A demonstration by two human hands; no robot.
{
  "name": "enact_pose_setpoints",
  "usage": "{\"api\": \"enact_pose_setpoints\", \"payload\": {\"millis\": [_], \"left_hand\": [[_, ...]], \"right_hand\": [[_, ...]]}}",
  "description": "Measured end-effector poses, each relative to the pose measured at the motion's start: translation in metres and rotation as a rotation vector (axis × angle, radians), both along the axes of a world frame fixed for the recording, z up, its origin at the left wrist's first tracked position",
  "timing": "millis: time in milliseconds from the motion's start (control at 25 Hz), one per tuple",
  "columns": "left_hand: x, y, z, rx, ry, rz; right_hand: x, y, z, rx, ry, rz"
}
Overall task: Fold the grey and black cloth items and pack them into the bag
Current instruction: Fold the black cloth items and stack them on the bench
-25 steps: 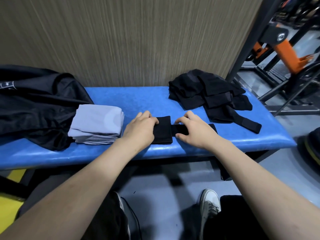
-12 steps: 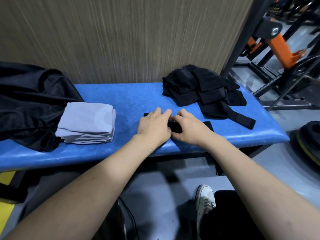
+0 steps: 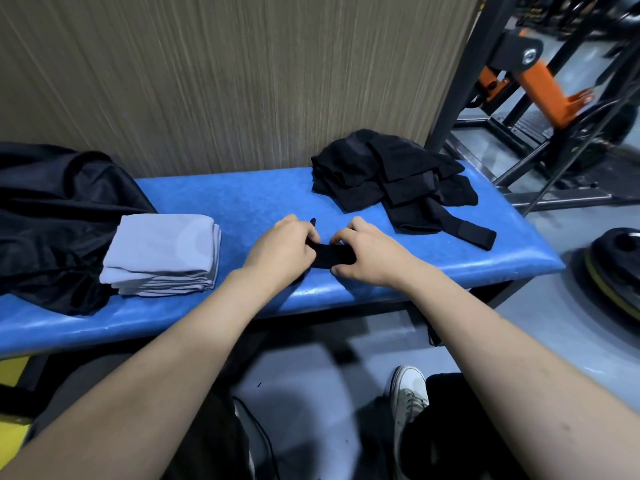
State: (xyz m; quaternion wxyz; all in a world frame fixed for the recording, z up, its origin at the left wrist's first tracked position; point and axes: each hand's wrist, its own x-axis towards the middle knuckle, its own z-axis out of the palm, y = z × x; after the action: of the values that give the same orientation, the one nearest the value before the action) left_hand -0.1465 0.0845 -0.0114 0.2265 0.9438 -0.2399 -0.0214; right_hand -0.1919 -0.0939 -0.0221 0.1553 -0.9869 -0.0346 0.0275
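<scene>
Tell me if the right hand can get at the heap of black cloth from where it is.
Probably yes. The right hand sits just in front of the black cloth heap, with only bare blue bench between them, but it is gripping the small black cloth and would have to release it first.

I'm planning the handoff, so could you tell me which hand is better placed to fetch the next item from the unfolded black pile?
The right hand, probably. The black pile lies on the bench's right end, just beyond it, while the left hand sits nearer the folded grey stack. Both currently grip the small black cloth.
</scene>
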Motion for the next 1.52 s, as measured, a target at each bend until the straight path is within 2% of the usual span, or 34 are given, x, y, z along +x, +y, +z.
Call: {"api": "enact_pose_setpoints", "payload": {"millis": [120,320,400,440,560,640,760,800,880,1000,1120,1520], "left_hand": [[-0.001,0.009,0.009,-0.231,0.067,0.033],[0.004,0.027,0.015,-0.630,0.333,0.094],[0.009,0.034,0.012,-0.684,0.371,0.142],[0.010,0.037,0.009,-0.627,0.343,0.156],[0.008,0.047,-0.007,-0.119,0.112,0.097],[0.006,0.049,-0.019,0.067,0.031,0.060],[-0.001,0.041,-0.024,0.052,-0.164,0.020],[-0.005,0.037,-0.022,0.013,-0.177,0.001],[-0.010,0.029,-0.020,-0.021,-0.119,-0.007],[-0.014,0.021,-0.022,0.143,-0.071,0.005],[-0.014,0.018,-0.020,0.178,-0.072,0.030],[-0.008,0.026,-0.011,-0.002,-0.147,-0.018]], "right_hand": [[0.000,0.003,0.000,0.023,-0.001,0.001],[0.004,0.007,0.002,0.038,-0.069,-0.011],[0.005,0.009,0.002,0.033,-0.066,-0.004],[0.006,0.010,0.001,0.027,-0.056,0.000],[0.008,0.015,-0.002,-0.008,-0.032,0.014],[0.011,0.018,-0.002,-0.025,-0.024,0.014],[0.012,0.018,-0.001,-0.032,-0.018,0.009],[0.013,0.018,-0.001,-0.035,-0.021,0.009],[0.012,0.016,0.000,-0.041,-0.019,0.007],[0.010,0.013,0.000,-0.034,0.003,0.006],[0.008,0.011,0.000,-0.018,0.004,0.013],[0.008,0.019,0.001,0.071,-0.029,0.019]]}}
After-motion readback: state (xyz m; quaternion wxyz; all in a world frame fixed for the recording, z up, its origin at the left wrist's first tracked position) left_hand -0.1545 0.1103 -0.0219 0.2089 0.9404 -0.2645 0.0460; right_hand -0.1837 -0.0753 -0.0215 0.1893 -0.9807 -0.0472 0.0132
